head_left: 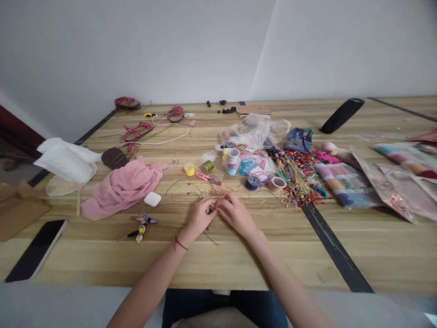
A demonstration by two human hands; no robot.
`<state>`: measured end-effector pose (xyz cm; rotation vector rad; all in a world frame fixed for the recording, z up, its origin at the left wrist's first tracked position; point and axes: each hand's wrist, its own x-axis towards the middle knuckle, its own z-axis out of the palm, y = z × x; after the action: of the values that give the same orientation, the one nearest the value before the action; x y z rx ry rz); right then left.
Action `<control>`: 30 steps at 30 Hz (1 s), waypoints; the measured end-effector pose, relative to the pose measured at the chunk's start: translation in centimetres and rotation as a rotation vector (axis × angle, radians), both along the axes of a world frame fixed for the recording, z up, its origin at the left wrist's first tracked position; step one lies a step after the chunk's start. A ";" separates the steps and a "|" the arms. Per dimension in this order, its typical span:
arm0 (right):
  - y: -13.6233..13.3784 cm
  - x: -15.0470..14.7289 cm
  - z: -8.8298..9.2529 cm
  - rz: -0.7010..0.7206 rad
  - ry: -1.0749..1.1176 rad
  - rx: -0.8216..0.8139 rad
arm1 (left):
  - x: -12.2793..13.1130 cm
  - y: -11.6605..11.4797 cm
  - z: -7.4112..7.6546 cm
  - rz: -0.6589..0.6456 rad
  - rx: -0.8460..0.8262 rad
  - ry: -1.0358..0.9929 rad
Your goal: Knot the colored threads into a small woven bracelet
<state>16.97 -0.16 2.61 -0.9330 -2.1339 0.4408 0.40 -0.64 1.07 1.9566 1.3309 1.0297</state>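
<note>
L hand (200,215) & R hand (236,212) meet at the fingertips, nearside of the pink snips (202,176); each grip is curled in, but can't tell if it's clenched on anything. Loose threads (197,191) lie on the counter (235,266) b/w snips & hands, w/ more to the snips' right. Risk: fine strands could snag or tangle if fingers drag across, or get mixed up b/c they're small & scattered. Green spool (207,166), just beyond snips, could prob. roll if knocked.

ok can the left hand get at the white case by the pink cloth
Likely yes: nothing seems to stand between the left hand and the white case, and the pink cloth lies beside it, not over it.
</note>
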 end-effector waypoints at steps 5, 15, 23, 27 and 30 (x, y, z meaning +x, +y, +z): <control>0.0 -0.2 -0.3 -0.014 -0.075 0.054 | 0.0 0.0 0.1 0.009 -0.006 0.011; 0.2 -0.8 -0.8 -0.025 -0.154 0.048 | 0.0 0.1 -0.1 0.032 0.016 0.021; 0.0 -0.1 0.0 0.050 0.013 -0.085 | -0.1 0.1 -0.2 0.038 -0.033 -0.037; 0.1 0.3 0.1 0.122 0.079 -0.203 | 0.0 0.1 -0.1 0.041 -0.048 -0.078; 0.1 0.6 0.3 0.180 0.091 -0.260 | 0.1 0.1 -0.1 0.040 -0.069 -0.099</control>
<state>17.57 -0.01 2.90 -0.8463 -2.1184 0.8511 0.51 -0.56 0.96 1.8112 1.3378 1.0709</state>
